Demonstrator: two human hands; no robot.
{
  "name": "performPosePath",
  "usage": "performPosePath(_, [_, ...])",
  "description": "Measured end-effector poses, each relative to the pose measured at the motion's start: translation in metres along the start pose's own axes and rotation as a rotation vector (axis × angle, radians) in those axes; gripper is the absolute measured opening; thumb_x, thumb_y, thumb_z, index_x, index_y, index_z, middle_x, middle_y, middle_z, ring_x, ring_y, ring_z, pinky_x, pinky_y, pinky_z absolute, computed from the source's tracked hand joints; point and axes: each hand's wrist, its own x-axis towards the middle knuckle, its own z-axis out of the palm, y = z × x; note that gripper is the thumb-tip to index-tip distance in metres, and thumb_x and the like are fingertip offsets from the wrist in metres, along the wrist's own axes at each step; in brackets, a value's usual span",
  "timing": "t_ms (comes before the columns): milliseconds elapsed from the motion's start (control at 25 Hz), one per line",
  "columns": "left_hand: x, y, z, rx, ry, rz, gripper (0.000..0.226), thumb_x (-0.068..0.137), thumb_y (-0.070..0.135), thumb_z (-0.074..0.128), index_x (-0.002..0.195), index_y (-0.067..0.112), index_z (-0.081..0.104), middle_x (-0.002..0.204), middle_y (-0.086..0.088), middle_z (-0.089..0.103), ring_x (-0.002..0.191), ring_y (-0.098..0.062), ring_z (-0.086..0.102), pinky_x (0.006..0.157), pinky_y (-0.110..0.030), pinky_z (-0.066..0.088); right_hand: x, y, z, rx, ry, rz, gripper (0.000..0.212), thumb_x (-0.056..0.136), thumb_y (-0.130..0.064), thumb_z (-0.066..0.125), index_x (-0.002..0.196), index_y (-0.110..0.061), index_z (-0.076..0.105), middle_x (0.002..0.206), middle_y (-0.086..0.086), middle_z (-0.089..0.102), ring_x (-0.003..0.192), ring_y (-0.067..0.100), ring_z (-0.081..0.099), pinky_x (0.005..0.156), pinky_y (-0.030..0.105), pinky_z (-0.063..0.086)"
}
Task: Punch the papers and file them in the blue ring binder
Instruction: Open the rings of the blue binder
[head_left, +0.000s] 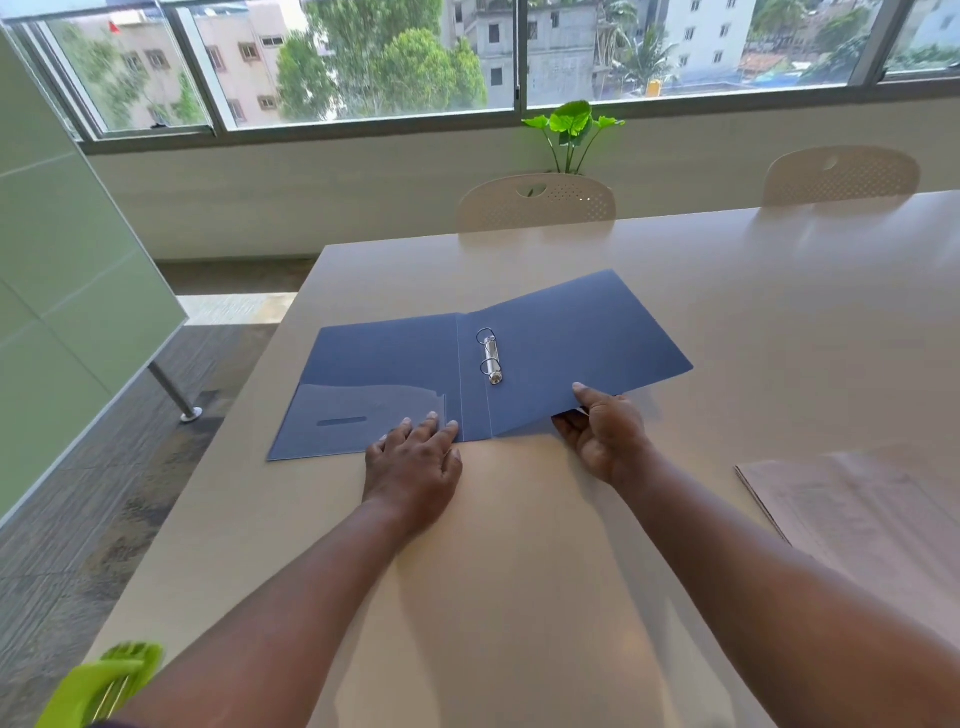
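The blue ring binder (571, 332) lies open on the table, its two metal rings (490, 356) upright beside the spine. My left hand (413, 462) rests flat on the near edge of the left cover, by its clear pocket (363, 410). My right hand (602, 434) pinches the near edge of the right cover, thumb on top and fingers beneath, and that cover is lifted slightly off the table. A stack of papers (852, 509) lies on the table at the right, apart from both hands. No punch is visible.
The pale table (519, 571) stretches from me to the far edge, where two cream chairs (537, 202) stand. A potted plant (571, 135) sits by the window. A green object (98, 686) shows at the bottom left corner. A green glass partition (62, 260) stands on the left.
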Motion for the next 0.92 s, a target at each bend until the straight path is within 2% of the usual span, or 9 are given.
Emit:
performPosePath(120, [-0.040,0.009,-0.002,0.014,-0.016,0.011,0.051,0.104,0.048,0.032,0.153,0.039,0.039,0.165,0.006,0.032,0.152,-0.026,0.026,0.118,-0.047,0.020,-0.039,0.007,-0.014,-0.078,0.054,-0.035,0.030,0.103,-0.001,0.051,0.131,-0.008,0.059,0.126,0.014,0.071,0.096,0.025,0.074,0.065,0.033,0.063])
performPosePath(200, [-0.071,0.017,-0.003,0.059,0.013,0.035,0.047,0.101,0.049,0.034,0.143,0.036,0.051,0.155,0.004,0.046,0.143,-0.027,0.038,0.113,-0.046,0.025,-0.069,0.006,-0.025,-0.145,0.063,-0.075,0.026,0.103,-0.001,0.051,0.127,-0.008,0.059,0.128,0.014,0.070,0.104,0.028,0.073,0.070,0.034,0.064])
performPosePath(400, [-0.124,0.029,-0.008,-0.053,0.140,0.183,0.053,0.086,0.054,0.028,0.084,0.021,0.069,0.111,0.004,0.065,0.118,-0.022,0.053,0.093,-0.036,0.039,-0.154,0.011,-0.059,-0.255,0.098,-0.132,0.016,0.103,-0.002,0.052,0.115,-0.011,0.057,0.124,0.010,0.067,0.106,0.028,0.072,0.081,0.038,0.064])
performPosePath(480, [-0.126,0.035,-0.012,-0.133,0.180,0.194,0.045,0.088,0.053,0.039,0.077,0.018,0.066,0.107,0.002,0.066,0.115,-0.022,0.056,0.089,-0.034,0.042,-0.179,0.019,-0.076,-0.259,0.140,-0.134,0.013,0.103,-0.003,0.053,0.113,-0.012,0.058,0.121,0.009,0.067,0.105,0.027,0.071,0.084,0.039,0.063])
performPosePath(560, [-0.122,0.043,-0.012,-0.203,0.166,0.189,0.035,0.090,0.052,0.055,0.094,0.018,0.062,0.113,-0.001,0.064,0.118,-0.025,0.056,0.090,-0.033,0.043,-0.196,0.027,-0.092,-0.252,0.175,-0.128,0.017,0.103,-0.006,0.055,0.119,-0.008,0.058,0.124,0.011,0.067,0.108,0.029,0.071,0.086,0.041,0.063])
performPosePath(640, [-0.119,0.051,-0.014,-0.236,0.068,0.160,0.055,0.091,0.058,0.060,0.129,0.020,0.056,0.143,-0.004,0.054,0.141,-0.028,0.043,0.107,-0.039,0.041,-0.210,0.030,-0.103,-0.234,0.204,-0.123,0.022,0.103,-0.006,0.056,0.124,-0.006,0.056,0.126,0.012,0.067,0.110,0.030,0.070,0.086,0.042,0.063])
performPosePath(720, [-0.116,0.059,-0.014,-0.217,-0.037,0.127,0.078,0.091,0.068,0.054,0.154,0.025,0.038,0.166,-0.001,0.030,0.156,-0.026,0.020,0.122,-0.046,0.026,-0.223,0.030,-0.110,-0.197,0.211,-0.120,0.023,0.102,-0.005,0.056,0.125,-0.007,0.056,0.124,0.011,0.068,0.109,0.029,0.071,0.085,0.042,0.063])
performPosePath(800, [-0.115,0.064,-0.010,-0.208,-0.073,0.101,0.079,0.092,0.073,0.047,0.156,0.029,0.035,0.169,0.001,0.023,0.157,-0.025,0.014,0.123,-0.048,0.022,-0.235,0.031,-0.116,-0.171,0.202,-0.100,0.022,0.101,-0.005,0.058,0.123,-0.003,0.059,0.122,0.016,0.070,0.106,0.029,0.073,0.079,0.039,0.063])
performPosePath(920, [-0.123,0.064,0.002,-0.228,-0.063,0.099,0.059,0.097,0.066,0.042,0.148,0.036,0.050,0.166,0.002,0.032,0.155,-0.025,0.021,0.120,-0.047,0.024,-0.252,0.030,-0.126,-0.151,0.144,-0.083,0.026,0.096,-0.004,0.064,0.122,-0.001,0.064,0.120,0.020,0.073,0.101,0.028,0.075,0.076,0.035,0.061])
